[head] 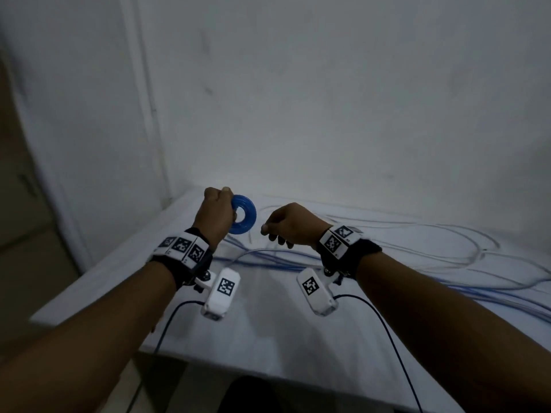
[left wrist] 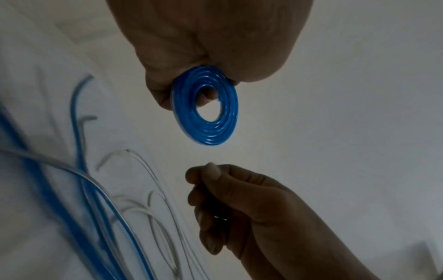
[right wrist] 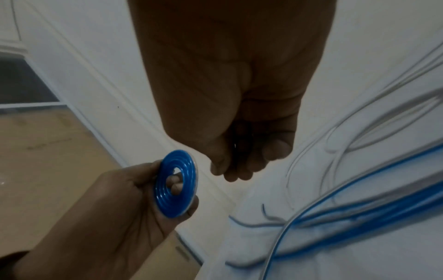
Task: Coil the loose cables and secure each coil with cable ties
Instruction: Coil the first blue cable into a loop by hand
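- Head view, nearest first: two forearms reach forward over the near edge of a white-covered table (head: 268, 338), each with a black wrist strap carrying printed markers and a small white camera unit, from which thin dark leads trail back over that edge.
- The near half of the table between the forearms is plain white cloth.
- The right hand (head: 290, 223) hovers above the middle of the table, fingers curled in with thumb against fingertips; whether it pinches anything is too dim to tell in any view.
- Just left of it and slightly farther, not touching, the left hand (head: 215, 213) grips a tight flat blue coil (head: 244, 214) by its rim, held upright in the air above the table; in the right wrist view fingertips show through its centre hole.
- Beneath and beyond both hands, loose blue cables (head: 268, 259) and pale cables (head: 417, 231) sprawl in long loops from the middle toward the right edge.
- The far edge meets a white wall (head: 328, 99); the far left corner sits against a white frame, with tan floor beyond the left edge.
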